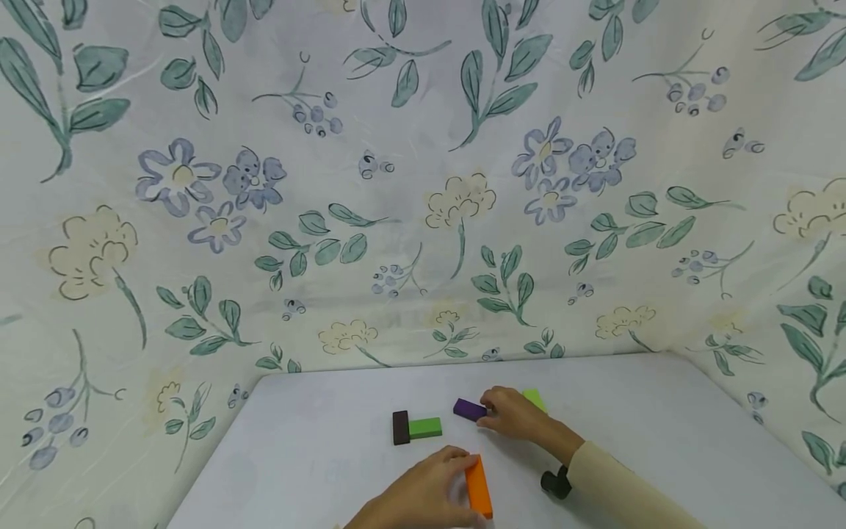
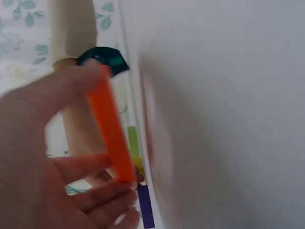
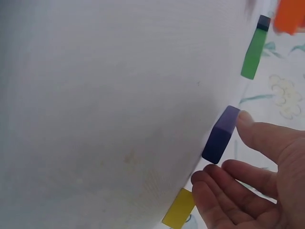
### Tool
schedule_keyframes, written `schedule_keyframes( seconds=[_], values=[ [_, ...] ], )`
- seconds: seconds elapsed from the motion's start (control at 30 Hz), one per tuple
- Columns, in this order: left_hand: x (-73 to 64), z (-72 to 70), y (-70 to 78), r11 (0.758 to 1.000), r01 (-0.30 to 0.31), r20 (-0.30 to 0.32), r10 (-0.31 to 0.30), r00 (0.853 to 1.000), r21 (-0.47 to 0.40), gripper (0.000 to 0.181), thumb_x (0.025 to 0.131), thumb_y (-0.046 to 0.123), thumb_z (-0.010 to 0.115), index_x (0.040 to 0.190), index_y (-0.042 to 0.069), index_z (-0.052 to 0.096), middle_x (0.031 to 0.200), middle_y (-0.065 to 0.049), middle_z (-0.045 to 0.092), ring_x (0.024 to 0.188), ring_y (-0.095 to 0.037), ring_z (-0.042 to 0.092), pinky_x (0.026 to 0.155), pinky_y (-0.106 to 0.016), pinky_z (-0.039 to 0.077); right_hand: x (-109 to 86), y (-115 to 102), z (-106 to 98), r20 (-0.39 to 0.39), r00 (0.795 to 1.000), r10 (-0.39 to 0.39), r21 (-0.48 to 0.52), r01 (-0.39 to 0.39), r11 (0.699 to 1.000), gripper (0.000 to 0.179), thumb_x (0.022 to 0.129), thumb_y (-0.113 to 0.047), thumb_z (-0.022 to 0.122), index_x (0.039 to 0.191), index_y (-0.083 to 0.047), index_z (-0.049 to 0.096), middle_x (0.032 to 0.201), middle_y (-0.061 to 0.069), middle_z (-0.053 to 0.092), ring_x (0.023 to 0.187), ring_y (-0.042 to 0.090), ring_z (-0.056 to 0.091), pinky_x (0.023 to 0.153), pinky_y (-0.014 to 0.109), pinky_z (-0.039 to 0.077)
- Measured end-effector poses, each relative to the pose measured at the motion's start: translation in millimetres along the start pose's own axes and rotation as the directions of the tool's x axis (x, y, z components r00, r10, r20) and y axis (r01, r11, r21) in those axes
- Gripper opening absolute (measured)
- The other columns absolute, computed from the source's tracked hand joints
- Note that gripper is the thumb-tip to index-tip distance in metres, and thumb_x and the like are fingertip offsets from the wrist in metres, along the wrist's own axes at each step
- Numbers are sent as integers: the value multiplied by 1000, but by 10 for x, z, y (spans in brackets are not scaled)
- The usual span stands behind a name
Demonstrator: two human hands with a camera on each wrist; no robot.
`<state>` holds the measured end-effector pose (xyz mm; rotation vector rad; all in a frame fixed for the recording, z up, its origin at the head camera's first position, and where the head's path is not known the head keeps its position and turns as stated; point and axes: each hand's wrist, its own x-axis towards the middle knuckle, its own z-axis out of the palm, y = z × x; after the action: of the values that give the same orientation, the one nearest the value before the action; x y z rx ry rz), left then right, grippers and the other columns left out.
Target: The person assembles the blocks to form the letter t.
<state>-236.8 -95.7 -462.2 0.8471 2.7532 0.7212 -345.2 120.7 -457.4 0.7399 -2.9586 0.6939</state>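
Note:
My left hand [image 1: 429, 488] holds an orange block [image 1: 479, 486] by its ends, thumb at one and fingertips at the other. In the left wrist view the same orange block [image 2: 112, 126] is slightly blurred and tilted above the white table. My right hand [image 1: 515, 413] reaches over the table to a purple block [image 1: 469, 410]. In the right wrist view, the thumb tip is right at one end of the purple block [image 3: 222, 135], while the loosely bent fingers lie beside its other end, not wrapped round it. A yellow block [image 3: 178, 208] lies by those fingertips.
Left of the purple block, a dark brown block [image 1: 400, 427] stands against a green block [image 1: 425, 427]. A yellow-green block [image 1: 534, 399] shows behind the right hand. A dark curved block [image 1: 555, 483] lies beside the right sleeve. Floral cloth [image 1: 410, 316] hangs behind the white table [image 1: 297, 455].

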Motion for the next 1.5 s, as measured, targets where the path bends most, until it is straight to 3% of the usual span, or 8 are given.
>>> schedule_keyframes(
  seconds=[0.27, 0.5, 0.7, 1.0, 1.5],
  values=[
    [8, 142, -148, 996, -72, -37, 74, 997, 44, 70, 78, 65, 75, 135, 27, 61, 146, 12, 47, 128, -10, 52, 103, -33, 52, -21, 11, 20, -2, 999, -44, -2, 44, 999, 35, 84, -22, 81, 108, 2, 70, 90, 4, 67, 79, 14, 57, 75, 31, 56],
    [3, 93, -127, 989, -129, -21, 130, 991, 67, 66, 82, 60, 74, 135, 21, 63, 128, 16, 53, 107, 3, 54, 98, -22, 52, 17, 7, 26, 1, 1000, -27, -1, 27, 1000, 34, 84, -22, 81, 108, 0, 70, 86, 1, 64, 76, 12, 52, 73, 29, 53],
    [-37, 46, -114, 982, -167, -35, 170, 985, 84, 63, 87, 54, 72, 136, 16, 63, 135, 11, 54, 116, -1, 57, 100, -23, 51, 62, 6, 58, 11, 1000, -8, -6, 8, 1000, 34, 84, -22, 81, 107, 0, 70, 88, 3, 66, 77, 12, 53, 76, 31, 55],
    [12, 58, -113, 998, -66, 12, 66, 998, 1, 57, 84, 56, 73, 131, 25, 64, 125, 19, 54, 100, 6, 53, 98, -24, 52, 89, -67, 49, 20, 998, 55, -8, -55, 998, 32, 84, -22, 81, 106, -2, 70, 92, 6, 67, 80, 15, 55, 85, 37, 57],
    [22, 46, -117, 999, -32, 25, 33, 999, -37, 54, 83, 53, 76, 129, 26, 65, 123, 18, 56, 97, 5, 53, 98, -24, 53, 140, -82, 75, 16, 997, 79, -19, -79, 997, 29, 85, -20, 81, 106, -2, 72, 92, 6, 66, 81, 15, 56, 85, 37, 57]
  ],
)
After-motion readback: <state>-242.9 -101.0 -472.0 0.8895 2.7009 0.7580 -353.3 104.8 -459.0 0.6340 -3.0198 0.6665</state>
